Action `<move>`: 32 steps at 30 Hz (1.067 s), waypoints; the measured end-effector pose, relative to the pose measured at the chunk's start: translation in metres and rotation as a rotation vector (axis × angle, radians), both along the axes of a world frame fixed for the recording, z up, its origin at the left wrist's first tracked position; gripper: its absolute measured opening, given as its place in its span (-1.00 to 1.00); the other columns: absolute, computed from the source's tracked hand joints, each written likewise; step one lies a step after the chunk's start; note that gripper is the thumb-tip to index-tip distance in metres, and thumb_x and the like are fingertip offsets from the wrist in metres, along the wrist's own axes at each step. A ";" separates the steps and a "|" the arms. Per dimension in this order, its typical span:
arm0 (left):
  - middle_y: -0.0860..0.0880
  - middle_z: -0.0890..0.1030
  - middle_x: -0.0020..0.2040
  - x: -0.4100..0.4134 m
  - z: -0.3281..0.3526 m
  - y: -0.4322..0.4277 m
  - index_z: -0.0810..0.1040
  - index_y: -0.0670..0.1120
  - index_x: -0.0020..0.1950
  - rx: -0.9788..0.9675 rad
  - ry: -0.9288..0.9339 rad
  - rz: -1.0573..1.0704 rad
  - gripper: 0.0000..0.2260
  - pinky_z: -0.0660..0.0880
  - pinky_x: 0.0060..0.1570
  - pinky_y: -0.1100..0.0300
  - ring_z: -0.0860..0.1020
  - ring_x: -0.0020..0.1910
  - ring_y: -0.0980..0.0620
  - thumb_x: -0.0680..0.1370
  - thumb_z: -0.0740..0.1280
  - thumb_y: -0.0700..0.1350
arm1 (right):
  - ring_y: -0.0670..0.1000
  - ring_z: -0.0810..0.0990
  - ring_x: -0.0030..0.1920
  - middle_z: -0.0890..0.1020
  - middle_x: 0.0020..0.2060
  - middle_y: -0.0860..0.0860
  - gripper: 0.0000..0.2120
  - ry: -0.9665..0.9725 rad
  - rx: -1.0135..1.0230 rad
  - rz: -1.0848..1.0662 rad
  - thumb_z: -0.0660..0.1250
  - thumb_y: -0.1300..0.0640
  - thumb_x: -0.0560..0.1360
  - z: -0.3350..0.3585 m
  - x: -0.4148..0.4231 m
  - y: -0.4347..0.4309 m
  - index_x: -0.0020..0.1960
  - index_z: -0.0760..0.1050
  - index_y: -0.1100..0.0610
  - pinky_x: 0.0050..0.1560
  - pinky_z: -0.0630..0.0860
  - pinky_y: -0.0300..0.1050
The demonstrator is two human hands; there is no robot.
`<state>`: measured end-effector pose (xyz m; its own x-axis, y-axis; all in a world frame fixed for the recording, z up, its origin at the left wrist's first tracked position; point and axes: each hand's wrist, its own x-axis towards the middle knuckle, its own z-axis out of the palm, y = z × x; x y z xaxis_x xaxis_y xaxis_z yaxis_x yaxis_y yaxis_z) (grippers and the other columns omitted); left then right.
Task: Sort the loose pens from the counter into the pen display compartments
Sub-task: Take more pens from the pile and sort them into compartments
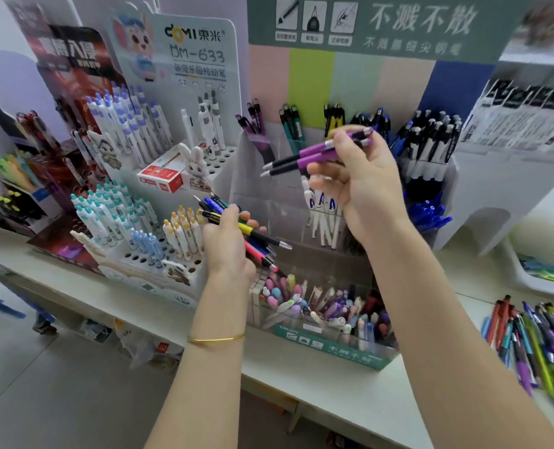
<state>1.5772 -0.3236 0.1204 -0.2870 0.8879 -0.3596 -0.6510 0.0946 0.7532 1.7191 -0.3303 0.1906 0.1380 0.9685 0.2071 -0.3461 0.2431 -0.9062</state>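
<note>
Right hand [363, 186] is pinching two purple pens [314, 157], held up in front of the clear pen display [269, 205]. Left hand [227, 244] grips a mixed bundle of pens [256, 236] lower down. The loose pile [535, 345] lies far right on the tabletop [334, 393]. A white DOMI rack [204, 59] crowds the left side, and a front bin [327, 346] stuffed with pens sits below both hands.

Two purple pens [314, 154]; one mixed bundle [253, 231]; one red box [164, 178] (loose pile [541, 345] uncountable).
</note>
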 end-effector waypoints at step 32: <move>0.01 0.48 -0.39 -0.029 0.020 0.037 0.39 -0.10 -0.12 0.136 0.041 -0.288 -0.86 0.41 -0.55 0.27 0.42 -0.51 0.12 0.59 0.31 -0.15 | 0.18 0.55 -0.02 0.56 0.01 0.18 -0.73 -1.241 0.082 -0.301 0.35 0.37 0.44 0.018 -0.065 0.149 0.12 0.41 0.30 -0.03 0.52 0.02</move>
<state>1.5478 -0.2863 0.1407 -0.0289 0.9738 -0.2256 -0.5811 0.1673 0.7965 1.6537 -0.1811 0.2088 0.0210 0.9111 0.4116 0.7953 0.2343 -0.5592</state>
